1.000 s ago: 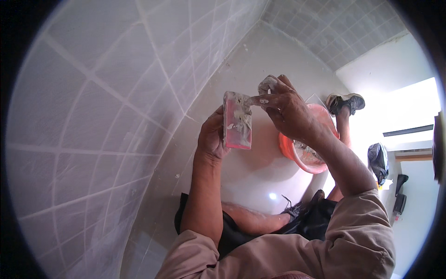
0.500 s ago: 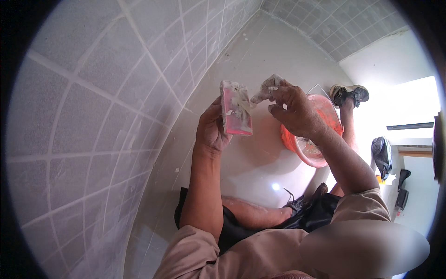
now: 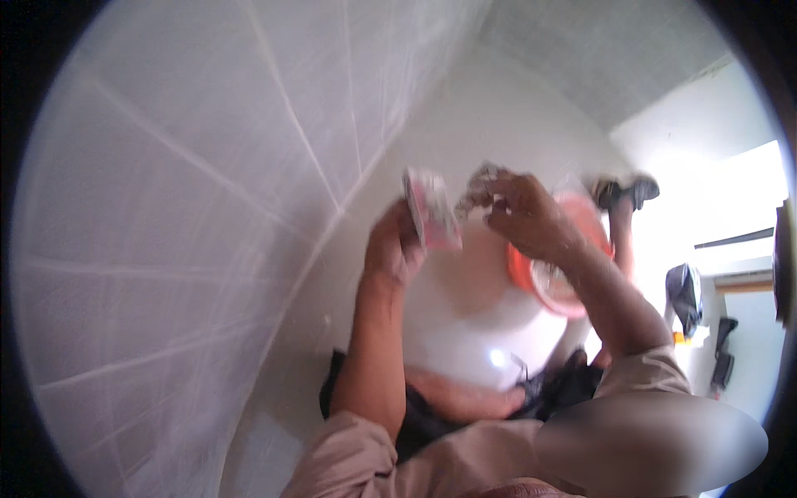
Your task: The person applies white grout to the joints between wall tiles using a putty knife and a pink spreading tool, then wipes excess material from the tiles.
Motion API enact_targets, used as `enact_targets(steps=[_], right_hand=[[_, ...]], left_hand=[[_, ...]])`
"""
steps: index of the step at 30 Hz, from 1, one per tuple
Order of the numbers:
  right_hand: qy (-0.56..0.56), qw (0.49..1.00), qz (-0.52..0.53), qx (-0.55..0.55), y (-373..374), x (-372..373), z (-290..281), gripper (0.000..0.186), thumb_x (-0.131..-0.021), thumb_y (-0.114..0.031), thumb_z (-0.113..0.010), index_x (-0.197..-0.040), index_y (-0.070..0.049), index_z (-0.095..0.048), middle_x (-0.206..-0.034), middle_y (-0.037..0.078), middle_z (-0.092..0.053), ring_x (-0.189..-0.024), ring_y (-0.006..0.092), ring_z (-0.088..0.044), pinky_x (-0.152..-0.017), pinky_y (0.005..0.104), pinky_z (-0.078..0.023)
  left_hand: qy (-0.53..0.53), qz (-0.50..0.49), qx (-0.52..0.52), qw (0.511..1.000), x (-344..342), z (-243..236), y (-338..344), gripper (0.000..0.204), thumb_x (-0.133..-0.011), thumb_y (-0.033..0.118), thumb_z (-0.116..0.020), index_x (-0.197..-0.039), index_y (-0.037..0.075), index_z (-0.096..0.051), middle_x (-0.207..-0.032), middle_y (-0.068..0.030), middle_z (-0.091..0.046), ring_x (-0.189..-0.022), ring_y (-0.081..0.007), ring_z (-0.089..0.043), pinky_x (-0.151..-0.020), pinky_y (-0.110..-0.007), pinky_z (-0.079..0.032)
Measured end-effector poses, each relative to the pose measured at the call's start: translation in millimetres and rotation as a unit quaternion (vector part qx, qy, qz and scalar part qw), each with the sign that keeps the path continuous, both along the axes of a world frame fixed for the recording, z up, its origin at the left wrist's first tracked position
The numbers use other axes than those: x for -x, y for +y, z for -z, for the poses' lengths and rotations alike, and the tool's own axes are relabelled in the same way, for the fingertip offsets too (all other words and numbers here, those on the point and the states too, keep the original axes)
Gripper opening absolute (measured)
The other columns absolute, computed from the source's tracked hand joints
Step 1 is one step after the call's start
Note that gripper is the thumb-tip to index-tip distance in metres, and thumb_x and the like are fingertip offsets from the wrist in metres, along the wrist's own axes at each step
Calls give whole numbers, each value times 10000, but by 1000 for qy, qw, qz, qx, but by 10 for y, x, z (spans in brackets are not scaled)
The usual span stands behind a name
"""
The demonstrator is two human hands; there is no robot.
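Observation:
My left hand (image 3: pixel 393 246) is closed round a pink rectangular grout float (image 3: pixel 433 212), held up above the floor. Whitish paste smears the float's flat face; the hand hides its back. Just to the right, my right hand (image 3: pixel 523 209) hovers close to the float, its fingers bent and thick with the same paste. Thumb and forefinger stand apart, and I see nothing held between them, though motion blurs the fingertips. Beneath my right forearm sits an orange bucket (image 3: pixel 521 270), partly hidden by that arm, with some pale material inside.
A grey tiled wall (image 3: pixel 191 224) with pale joints rises along the left. The pale floor (image 3: pixel 465 108) runs to another tiled wall (image 3: pixel 581 50) at the back. My legs are bent around the bucket, one shoe (image 3: pixel 627 192) beyond it. A dark bag (image 3: pixel 684 295) lies at the right.
The whole view has shifted and blurred. Both hands and the float appear slightly lower and to the right, and the float is tilted a little more. The left hand keeps its hold.

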State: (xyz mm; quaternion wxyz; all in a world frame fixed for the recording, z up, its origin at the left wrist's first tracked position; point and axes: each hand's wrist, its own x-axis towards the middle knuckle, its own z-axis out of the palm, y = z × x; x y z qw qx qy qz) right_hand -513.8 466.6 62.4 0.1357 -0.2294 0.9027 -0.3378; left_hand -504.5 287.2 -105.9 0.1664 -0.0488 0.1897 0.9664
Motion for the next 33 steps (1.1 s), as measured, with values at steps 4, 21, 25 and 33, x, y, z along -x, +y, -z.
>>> enact_targets(steps=[4,21,25,33], right_hand=[[24,946,8,322,-37,492,-564,365,-769,-13,-607,-1129,-2,-665,-968,70,-590,-898,184,-544,-823,335,-459],[68,694,19,717,-1271,1969,-2525,411,-948,-14,-447,-1355,16,-491,-1375,136,-497,-1241,259,-477,-1091,424,-370],[73,684,-79,721,-1275,2206,-2550,586,-800,125,-424,-1346,-29,-568,-1044,41,-598,-838,142,-549,-782,293,-474],[677,672,149,260,-1270,2473,-2612,460,-862,76,-426,-1271,-25,-612,-1035,59,-649,-909,178,-601,-813,298,-483]], left_hand=[[-27,-26,-44,998,-61,400,-4,429,-931,211,-618,-1309,20,-547,-1203,-153,-641,-1036,-320,-656,-884,-544,-552],[24,18,-116,993,-41,207,-70,427,-920,97,-617,-1319,-22,-523,-1200,-174,-648,-1084,-316,-656,-956,-514,-547],[32,31,-139,989,-49,208,-33,423,-922,97,-612,-1317,-25,-521,-1190,-175,-650,-1082,-321,-656,-955,-518,-548],[18,27,-126,991,-27,204,16,446,-858,99,-696,-1265,-22,-557,-1165,-167,-657,-1068,-316,-657,-953,-505,-548]])
